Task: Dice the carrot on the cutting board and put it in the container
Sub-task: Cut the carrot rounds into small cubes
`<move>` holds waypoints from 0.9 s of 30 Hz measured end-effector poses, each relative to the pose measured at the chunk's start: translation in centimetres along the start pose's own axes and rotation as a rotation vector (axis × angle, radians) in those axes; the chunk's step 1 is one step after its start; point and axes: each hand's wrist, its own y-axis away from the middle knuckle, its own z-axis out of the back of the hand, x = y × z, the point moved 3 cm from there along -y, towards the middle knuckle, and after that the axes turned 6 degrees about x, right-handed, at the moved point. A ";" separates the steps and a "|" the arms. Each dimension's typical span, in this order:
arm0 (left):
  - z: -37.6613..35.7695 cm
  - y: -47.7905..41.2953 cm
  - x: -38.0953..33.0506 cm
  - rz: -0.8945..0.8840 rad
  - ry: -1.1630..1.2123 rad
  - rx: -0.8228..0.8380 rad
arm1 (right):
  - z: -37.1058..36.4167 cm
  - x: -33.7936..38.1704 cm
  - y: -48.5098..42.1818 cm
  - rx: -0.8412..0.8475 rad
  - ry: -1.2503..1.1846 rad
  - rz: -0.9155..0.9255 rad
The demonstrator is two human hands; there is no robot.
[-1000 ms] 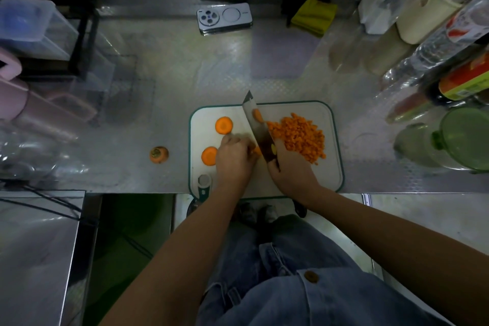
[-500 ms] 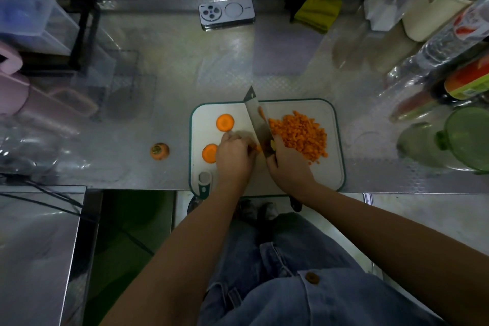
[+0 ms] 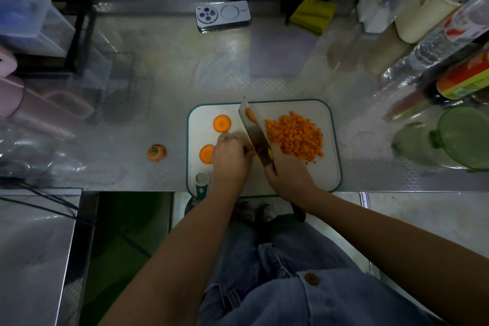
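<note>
Far left, at the counter edge, there's a pink container (image 3: 16, 98). To its right, a carrot top stub (image 3: 156, 153) sits alone on the steel counter (image 3: 164, 66), off the left of the cutting board (image 3: 304, 180).

The board lies at the near edge of the counter, right in front of you. Two round carrot slices lie flat on its left part, a far slice (image 3: 222, 123) and a near slice (image 3: 206, 154) that is partly hidden by your hand.

Your left hand (image 3: 230, 159) is on the board with the knuckles up and the fingers curled down, pressing on a carrot piece (image 3: 250, 151). Only a bit of orange shows next to the blade.

The knife (image 3: 254, 132) runs diagonally, with its tip far-left and its heel near-right. The blade touches your left knuckles. A small carrot bit (image 3: 250, 114) is stuck on the blade near the tip.

Your right hand (image 3: 285, 174) has its fingers wrapped around the knife handle, which is mostly hidden.

To the right of the blade, the diced carrot pile (image 3: 295, 135) sits heaped on the right half of the board.

A container with a green lid (image 3: 463, 137) stands at the far right on the counter, well apart from the board. You can't tell from here what's inside it.

At the far side of the counter are a phone (image 3: 223, 15), lying face down, and a yellow cloth (image 3: 313, 14).
</note>
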 end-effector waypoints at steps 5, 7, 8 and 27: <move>-0.1 0.1 0.0 0.001 -0.008 -0.002 | -0.4 0.4 -0.5 -0.009 0.010 -0.016; 0.0 0.1 0.0 -0.003 -0.016 -0.005 | -0.4 0.4 -0.8 -0.024 -0.002 -0.029; 0.1 0.1 -0.1 -0.009 -0.016 -0.004 | -0.3 0.3 -0.9 -0.035 -0.018 -0.039; -0.1 0.2 0.0 0.025 -0.096 -0.038 | -0.5 0.0 -0.3 -0.034 -0.034 -0.016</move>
